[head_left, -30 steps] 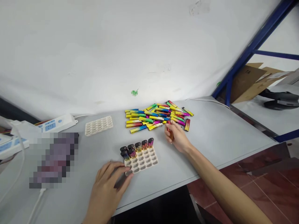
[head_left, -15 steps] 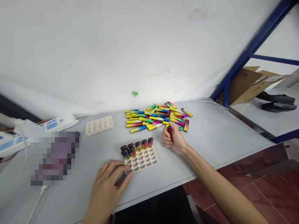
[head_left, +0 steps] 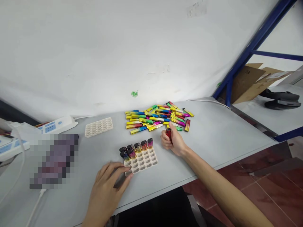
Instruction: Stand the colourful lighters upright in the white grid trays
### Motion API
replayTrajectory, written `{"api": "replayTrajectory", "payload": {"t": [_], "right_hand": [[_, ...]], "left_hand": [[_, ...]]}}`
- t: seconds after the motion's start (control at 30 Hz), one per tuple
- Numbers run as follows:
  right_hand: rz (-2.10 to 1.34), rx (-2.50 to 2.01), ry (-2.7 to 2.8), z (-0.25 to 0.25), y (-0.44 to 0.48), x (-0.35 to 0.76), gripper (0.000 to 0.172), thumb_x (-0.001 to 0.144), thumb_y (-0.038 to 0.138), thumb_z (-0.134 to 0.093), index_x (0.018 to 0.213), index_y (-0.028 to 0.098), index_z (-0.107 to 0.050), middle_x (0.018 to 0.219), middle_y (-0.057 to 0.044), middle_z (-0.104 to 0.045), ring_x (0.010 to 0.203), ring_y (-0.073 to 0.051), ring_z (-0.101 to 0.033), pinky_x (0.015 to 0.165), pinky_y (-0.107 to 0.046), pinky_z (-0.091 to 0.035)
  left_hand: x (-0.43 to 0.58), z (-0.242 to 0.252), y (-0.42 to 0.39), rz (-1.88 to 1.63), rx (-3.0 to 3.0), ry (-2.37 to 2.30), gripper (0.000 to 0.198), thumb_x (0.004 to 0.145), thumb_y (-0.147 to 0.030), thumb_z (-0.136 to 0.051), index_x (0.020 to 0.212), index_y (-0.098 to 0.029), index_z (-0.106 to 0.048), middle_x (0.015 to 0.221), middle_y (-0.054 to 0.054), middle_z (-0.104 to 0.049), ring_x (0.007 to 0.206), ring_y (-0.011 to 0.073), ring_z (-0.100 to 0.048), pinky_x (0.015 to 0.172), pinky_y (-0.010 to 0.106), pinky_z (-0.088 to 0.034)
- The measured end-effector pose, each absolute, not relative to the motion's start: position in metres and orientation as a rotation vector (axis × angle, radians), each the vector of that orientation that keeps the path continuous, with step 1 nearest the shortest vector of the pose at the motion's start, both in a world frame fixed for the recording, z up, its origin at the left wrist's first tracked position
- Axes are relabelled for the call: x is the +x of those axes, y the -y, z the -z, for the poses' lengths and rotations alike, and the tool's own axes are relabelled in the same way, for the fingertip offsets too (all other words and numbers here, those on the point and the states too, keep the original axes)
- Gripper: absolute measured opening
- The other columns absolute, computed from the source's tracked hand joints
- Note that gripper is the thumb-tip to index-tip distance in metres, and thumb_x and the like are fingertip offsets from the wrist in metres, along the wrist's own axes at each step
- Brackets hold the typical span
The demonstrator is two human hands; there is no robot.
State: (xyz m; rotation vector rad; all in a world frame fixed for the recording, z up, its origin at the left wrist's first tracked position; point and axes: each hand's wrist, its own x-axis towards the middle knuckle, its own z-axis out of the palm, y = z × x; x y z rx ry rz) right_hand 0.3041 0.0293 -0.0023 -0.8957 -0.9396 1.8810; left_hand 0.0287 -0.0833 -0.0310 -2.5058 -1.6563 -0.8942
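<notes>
A pale moulded tray with oval holes (head_left: pixel 141 164) lies near the table's front edge. Several lighters with black tops (head_left: pixel 138 147) stand upright in its back rows, while its front holes show bare. At the tray's front left corner, my left hand (head_left: pixel 107 181) has thumb and fingertips closed around the edge. My right hand (head_left: pixel 174 140) is closed in a fist around a red lighter (head_left: pixel 168 132), thumb raised beside its top. This fist is right of the tray, just in front of a loose pile of shiny multicoloured lighters (head_left: pixel 151 119) lying on their sides.
A second pale tray (head_left: pixel 98 127) lies back left. White power strips (head_left: pixel 56 124), cables and a pixelated object (head_left: pixel 54 160) occupy the left side. The wall (head_left: pixel 118 56) bounds the table behind. Right stand a blue metal frame (head_left: pixel 251 52) and a cardboard box (head_left: pixel 251 82).
The red lighter in my right fist has tilted slightly and its dark top shows more. My left hand stays at the tray corner. The whole view has shifted a little.
</notes>
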Motion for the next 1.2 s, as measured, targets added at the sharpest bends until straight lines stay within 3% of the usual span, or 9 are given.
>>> {"api": "replayTrajectory", "payload": {"t": [0.27, 0.4, 0.53, 0.63, 0.7, 0.8, 1.03, 1.2], "right_hand": [[-1.849, -0.953, 0.955, 0.0037, -0.029, 0.3025, 0.049, 0.091, 0.05, -0.036, 0.052, 0.02, -0.035, 0.047, 0.006, -0.024, 0.041, -0.008, -0.014, 0.04, -0.023, -0.012], [-1.849, -0.942, 0.956, 0.0054, -0.0295, 0.3013, 0.054, 0.09, 0.061, -0.037, 0.055, 0.02, -0.038, 0.049, 0.006, -0.025, 0.042, -0.007, -0.016, 0.041, -0.022, -0.015], [-1.602, -1.001, 1.012, 0.0097, -0.032, 0.3007, 0.054, 0.085, 0.071, -0.042, 0.071, 0.02, -0.053, 0.062, 0.002, -0.044, 0.05, -0.011, -0.038, 0.046, -0.025, -0.032], [-1.289, -1.11, 1.18, 0.0102, -0.0334, 0.3023, 0.044, 0.085, 0.064, -0.052, 0.082, 0.021, -0.058, 0.078, -0.001, -0.054, 0.07, -0.015, -0.05, 0.063, -0.028, -0.043], [-1.157, -1.154, 1.327, 0.0093, -0.0333, 0.3036, 0.036, 0.083, 0.057, -0.061, 0.083, 0.021, -0.057, 0.079, 0.0, -0.053, 0.072, -0.015, -0.048, 0.067, -0.027, -0.041], [-1.059, -1.2, 1.432, 0.0084, -0.032, 0.3042, 0.033, 0.08, 0.051, -0.069, 0.082, 0.021, -0.055, 0.074, 0.002, -0.05, 0.065, -0.013, -0.043, 0.061, -0.027, -0.037], [-0.927, -1.25, 1.388, 0.0081, -0.0329, 0.3056, 0.031, 0.086, 0.051, -0.06, 0.082, 0.021, -0.056, 0.076, 0.0, -0.059, 0.066, -0.014, -0.049, 0.064, -0.027, -0.039], [-0.918, -1.3, 1.338, 0.0089, -0.0343, 0.3086, 0.03, 0.087, 0.051, -0.059, 0.082, 0.022, -0.055, 0.071, 0.002, -0.054, 0.062, -0.014, -0.046, 0.061, -0.028, -0.037]], "left_hand": [[0.0273, 0.0322, 0.0835, 0.894, -2.513, 1.665, 0.014, 0.089, -0.037, -0.063, 0.098, -0.026, -0.066, 0.101, 0.003, -0.065, 0.098, 0.0235, -0.057, 0.089, 0.041, -0.043], [0.0276, 0.0317, 0.0842, 0.894, -2.511, 1.69, 0.014, 0.089, -0.037, -0.062, 0.098, -0.027, -0.066, 0.101, 0.003, -0.065, 0.099, 0.0233, -0.057, 0.089, 0.041, -0.044], [0.0272, 0.0312, 0.0843, 0.909, -2.509, 1.689, 0.015, 0.089, -0.038, -0.062, 0.098, -0.027, -0.067, 0.1, 0.003, -0.065, 0.098, 0.0233, -0.058, 0.09, 0.041, -0.044], [0.0262, 0.0324, 0.0839, 0.903, -2.517, 1.691, 0.016, 0.089, -0.039, -0.062, 0.099, -0.028, -0.067, 0.101, 0.003, -0.066, 0.098, 0.0234, -0.058, 0.091, 0.042, -0.043], [0.0258, 0.033, 0.0837, 0.904, -2.518, 1.699, 0.016, 0.089, -0.039, -0.062, 0.099, -0.028, -0.067, 0.102, 0.003, -0.066, 0.098, 0.0233, -0.058, 0.091, 0.042, -0.044], [0.0259, 0.0319, 0.0839, 0.926, -2.522, 1.721, 0.015, 0.09, -0.038, -0.06, 0.098, -0.028, -0.068, 0.101, 0.003, -0.067, 0.098, 0.0227, -0.059, 0.089, 0.04, -0.046], [0.0274, 0.0289, 0.0844, 0.974, -2.522, 1.743, 0.014, 0.093, -0.034, -0.057, 0.098, -0.028, -0.068, 0.1, 0.002, -0.067, 0.098, 0.0215, -0.059, 0.092, 0.04, -0.046], [0.0274, 0.03, 0.0848, 1.001, -2.519, 1.736, 0.014, 0.094, -0.033, -0.055, 0.097, -0.027, -0.068, 0.099, 0.003, -0.067, 0.097, 0.021, -0.059, 0.09, 0.04, -0.047]]}}
